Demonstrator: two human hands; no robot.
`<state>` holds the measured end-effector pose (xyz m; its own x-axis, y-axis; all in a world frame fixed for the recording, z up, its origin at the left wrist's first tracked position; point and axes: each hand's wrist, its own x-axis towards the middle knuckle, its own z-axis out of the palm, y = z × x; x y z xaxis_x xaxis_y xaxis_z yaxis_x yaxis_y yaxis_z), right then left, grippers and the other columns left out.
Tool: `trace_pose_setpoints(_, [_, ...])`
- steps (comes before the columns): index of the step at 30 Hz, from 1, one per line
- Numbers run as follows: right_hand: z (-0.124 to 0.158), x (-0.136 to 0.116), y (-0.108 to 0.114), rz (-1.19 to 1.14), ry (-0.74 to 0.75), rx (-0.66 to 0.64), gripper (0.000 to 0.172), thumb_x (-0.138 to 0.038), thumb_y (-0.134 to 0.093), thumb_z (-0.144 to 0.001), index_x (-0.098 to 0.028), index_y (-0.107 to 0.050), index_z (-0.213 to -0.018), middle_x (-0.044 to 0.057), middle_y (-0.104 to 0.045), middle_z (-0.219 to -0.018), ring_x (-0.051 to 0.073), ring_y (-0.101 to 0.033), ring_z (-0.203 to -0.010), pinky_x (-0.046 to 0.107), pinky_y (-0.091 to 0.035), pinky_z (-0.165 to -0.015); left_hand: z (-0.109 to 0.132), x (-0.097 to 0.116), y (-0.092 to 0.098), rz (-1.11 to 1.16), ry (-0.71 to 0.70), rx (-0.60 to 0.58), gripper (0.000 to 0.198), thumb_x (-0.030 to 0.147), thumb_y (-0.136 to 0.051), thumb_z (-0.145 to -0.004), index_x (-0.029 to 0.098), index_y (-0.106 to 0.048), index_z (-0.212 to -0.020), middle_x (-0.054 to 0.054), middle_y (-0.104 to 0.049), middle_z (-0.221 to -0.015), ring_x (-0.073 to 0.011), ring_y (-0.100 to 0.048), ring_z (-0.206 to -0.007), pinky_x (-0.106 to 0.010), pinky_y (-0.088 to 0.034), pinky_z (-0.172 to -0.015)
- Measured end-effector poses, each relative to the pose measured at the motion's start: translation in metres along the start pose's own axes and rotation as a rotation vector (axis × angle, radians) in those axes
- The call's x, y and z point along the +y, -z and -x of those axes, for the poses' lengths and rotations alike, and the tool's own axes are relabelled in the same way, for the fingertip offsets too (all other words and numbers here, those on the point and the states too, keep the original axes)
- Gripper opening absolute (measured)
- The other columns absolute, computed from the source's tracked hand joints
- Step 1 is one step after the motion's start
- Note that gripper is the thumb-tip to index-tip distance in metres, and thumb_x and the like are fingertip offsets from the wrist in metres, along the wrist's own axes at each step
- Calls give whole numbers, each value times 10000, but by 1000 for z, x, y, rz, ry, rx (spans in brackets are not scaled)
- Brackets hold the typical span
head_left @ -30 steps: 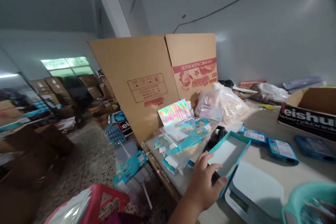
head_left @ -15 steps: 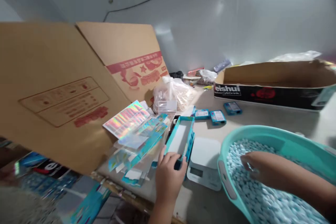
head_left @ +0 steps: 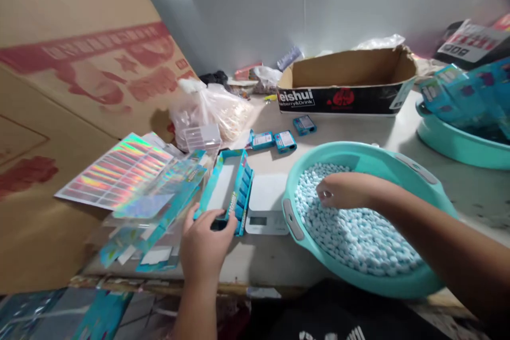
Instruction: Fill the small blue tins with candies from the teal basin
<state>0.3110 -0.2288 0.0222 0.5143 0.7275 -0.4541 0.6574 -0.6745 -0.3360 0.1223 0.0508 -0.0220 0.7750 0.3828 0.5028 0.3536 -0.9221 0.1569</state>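
Observation:
My left hand (head_left: 207, 239) has its fingers around the near end of a blue open display box (head_left: 223, 183). Inside that box the bottom looks white. My right hand (head_left: 338, 190) is over a turquoise basin (head_left: 402, 170), its curled fingertips at the pale blue pellets (head_left: 358, 239); a small shiny thing shows at the fingers, too small to make out. Between the display box and the basin lies a white scale (head_left: 269, 194). Behind the scale are small blue packs (head_left: 285, 141) with white labels.
A large cardboard carton (head_left: 91, 85) leans at the left, with holographic sheets (head_left: 115, 170) and flat packaging before it. Behind are a plastic bag (head_left: 215, 111) and a black-sided box (head_left: 342, 98). Another basin (head_left: 458, 143) holds blue packs at the right.
The view has swung right and down, bringing the second basin into sight. My left hand remains at the display box, and my right hand remains over the pellets.

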Motion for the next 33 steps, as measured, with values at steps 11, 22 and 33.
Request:
trace_pose_setpoints(11, [0, -4, 5, -24, 61, 37, 270, -283, -559, -887, -205, -748, -1064, 71, -725, -1030, 219, -642, -867, 318, -436, -744, 0, 0, 2, -51, -72, 42, 165, 368, -646, -858, 210, -693, -870, -109, -734, -1106, -373, -566, -1278, -578, -401, -1111])
trace_pose_setpoints(22, [-2, -8, 1, 6, 202, 89, 460, -416, -654, -874, -174, -656, -1266, 122, -627, -1223, 253, -639, -958, 334, -482, -760, -44, 73, -17, 368, -267, 229, 223, 218, -522, -932, 185, -670, -1096, -77, -718, -1133, -253, -649, -1144, -518, -304, -1191])
trace_pose_setpoints(33, [-2, -16, 2, 151, 198, -67, 611, -426, -797, -715, -279, -644, -1288, 103, -558, -1326, 253, -663, -899, 299, -483, -661, -221, 170, -158, -10, -389, -651, 432, 254, -561, -952, 210, -530, -1381, -109, -558, -1396, -261, -570, -1218, -458, -472, -1027])
